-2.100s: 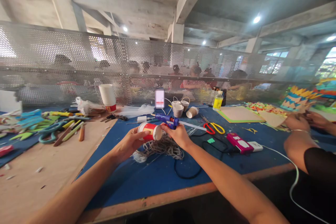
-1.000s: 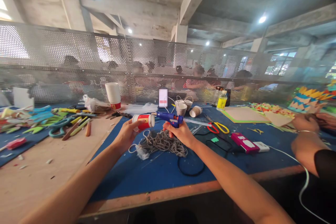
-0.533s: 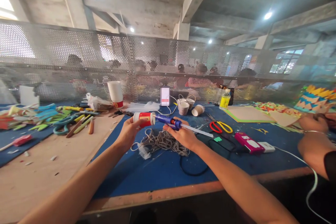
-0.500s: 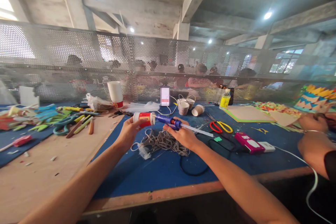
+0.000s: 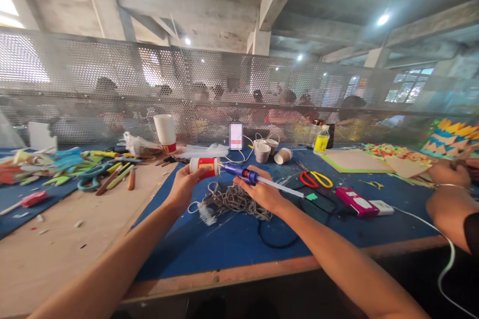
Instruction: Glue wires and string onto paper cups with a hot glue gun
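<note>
Held sideways in my left hand is a red and white paper cup. My right hand grips a blue glue gun, its tip at the cup's right end; whether they touch is too small to tell. A white glue stick sticks out of the gun's back towards the right. Under both hands, a tangled heap of grey cord lies on the blue table mat.
Cord-wrapped cups, scissors, a magenta box and a yellow-labelled bottle lie beyond and right. Stacked cups and tools are left. Another person's hands are at the right edge.
Both hands keep nearly the same hold and place. The cup seems turned very slightly, and the view has shifted a little.
</note>
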`<state>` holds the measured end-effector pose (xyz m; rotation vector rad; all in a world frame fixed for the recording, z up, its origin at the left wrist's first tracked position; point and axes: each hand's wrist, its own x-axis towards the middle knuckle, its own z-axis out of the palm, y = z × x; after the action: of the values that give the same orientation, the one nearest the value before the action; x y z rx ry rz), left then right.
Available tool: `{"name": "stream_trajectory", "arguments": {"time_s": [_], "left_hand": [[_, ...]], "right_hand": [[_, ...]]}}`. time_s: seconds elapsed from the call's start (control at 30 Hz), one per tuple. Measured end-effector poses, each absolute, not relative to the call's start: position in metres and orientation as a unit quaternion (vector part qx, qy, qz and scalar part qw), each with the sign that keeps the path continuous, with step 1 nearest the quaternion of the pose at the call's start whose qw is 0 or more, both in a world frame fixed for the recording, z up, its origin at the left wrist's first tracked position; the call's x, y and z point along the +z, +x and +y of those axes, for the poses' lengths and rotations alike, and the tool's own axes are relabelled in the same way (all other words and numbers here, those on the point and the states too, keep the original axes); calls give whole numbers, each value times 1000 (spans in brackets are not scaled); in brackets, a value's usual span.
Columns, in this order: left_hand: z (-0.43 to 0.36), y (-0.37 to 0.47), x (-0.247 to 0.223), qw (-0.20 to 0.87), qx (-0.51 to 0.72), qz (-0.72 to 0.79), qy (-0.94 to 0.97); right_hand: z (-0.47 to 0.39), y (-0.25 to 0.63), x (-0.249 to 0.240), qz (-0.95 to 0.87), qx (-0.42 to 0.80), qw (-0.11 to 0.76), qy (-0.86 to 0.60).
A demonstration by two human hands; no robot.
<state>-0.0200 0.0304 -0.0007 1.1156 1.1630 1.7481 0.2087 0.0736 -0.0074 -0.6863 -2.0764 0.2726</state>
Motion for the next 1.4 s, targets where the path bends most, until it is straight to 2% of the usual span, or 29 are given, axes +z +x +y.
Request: {"name": "stream_trajectory", "arguments": {"time_s": [0.27,0.47,1.4], "left_hand": [[31,-20,-3,362,678,455,450],[27,-17,1,399,666,455,436],[28,-18,-1,370,667,443,471]], "right_hand": [[75,208,-9,-851,89,436,-280],[76,208,-10,-857,63,423,-287],[77,208,-12,-858,14,415,-302]]}}
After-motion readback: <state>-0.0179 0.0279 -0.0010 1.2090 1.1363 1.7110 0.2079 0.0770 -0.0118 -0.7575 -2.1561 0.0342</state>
